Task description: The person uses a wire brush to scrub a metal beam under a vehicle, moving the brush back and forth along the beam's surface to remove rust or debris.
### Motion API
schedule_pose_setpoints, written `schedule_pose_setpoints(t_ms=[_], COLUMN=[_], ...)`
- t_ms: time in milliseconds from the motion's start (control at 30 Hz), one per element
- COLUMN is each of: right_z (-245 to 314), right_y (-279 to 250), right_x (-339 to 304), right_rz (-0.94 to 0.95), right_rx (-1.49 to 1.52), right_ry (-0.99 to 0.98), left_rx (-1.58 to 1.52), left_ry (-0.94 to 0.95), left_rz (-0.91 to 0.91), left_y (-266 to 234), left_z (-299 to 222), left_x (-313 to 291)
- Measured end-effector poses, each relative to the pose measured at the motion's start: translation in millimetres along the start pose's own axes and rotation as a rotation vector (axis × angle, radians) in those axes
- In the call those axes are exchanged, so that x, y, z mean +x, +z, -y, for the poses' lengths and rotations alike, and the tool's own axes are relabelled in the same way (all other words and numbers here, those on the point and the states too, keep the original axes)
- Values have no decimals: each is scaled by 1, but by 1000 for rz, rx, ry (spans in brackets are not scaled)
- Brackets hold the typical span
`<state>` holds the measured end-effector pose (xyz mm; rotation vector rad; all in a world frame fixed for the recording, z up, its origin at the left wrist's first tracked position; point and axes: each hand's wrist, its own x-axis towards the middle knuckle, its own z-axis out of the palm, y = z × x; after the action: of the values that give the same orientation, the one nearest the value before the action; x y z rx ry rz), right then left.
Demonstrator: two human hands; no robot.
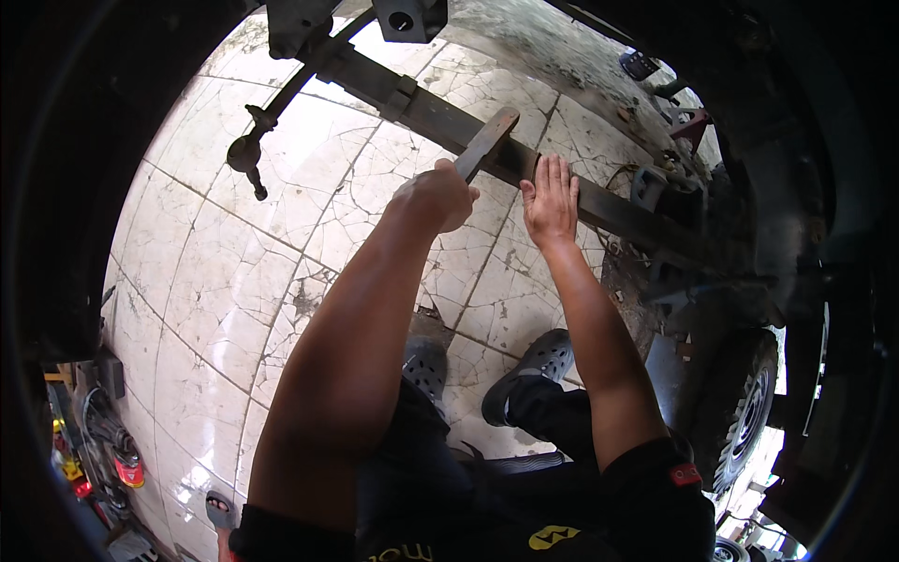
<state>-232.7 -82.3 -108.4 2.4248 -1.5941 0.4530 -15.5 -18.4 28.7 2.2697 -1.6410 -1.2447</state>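
A long dark metal beam runs slantwise across the view, from the upper left down to the right. My left hand is closed around a flat grey metal bar. The bar's rounded, rust-brown end points up and to the right, over the beam. How much of it lies inside my fist is hidden. My right hand has its fingers stretched out together, the fingertips against the beam just right of the bar. A raised bracket sits on the beam farther left.
A rod with a ball joint hangs at the left. Cracked white tiles lie below. A tyred wheel stands at the right. Assorted tools and parts lie at the lower left, near another person's sandalled foot.
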Motion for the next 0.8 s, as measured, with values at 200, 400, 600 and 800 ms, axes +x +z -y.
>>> schedule_pose_setpoints(t_ms=[200,400,600,800], right_z=[1,5,9,0], right_y=[4,2,5,-1], right_x=[-9,26,-15,22], right_rz=[-76,57,-94,76], right_rx=[-27,65,28,47], right_ry=[-21,223,45,215], left_rx=[26,57,44,42], left_ry=[7,18,32,39], left_rz=[-4,11,2,27], left_y=[-2,0,0,-2], left_z=[3,5,7,7], left_x=[-2,1,2,1])
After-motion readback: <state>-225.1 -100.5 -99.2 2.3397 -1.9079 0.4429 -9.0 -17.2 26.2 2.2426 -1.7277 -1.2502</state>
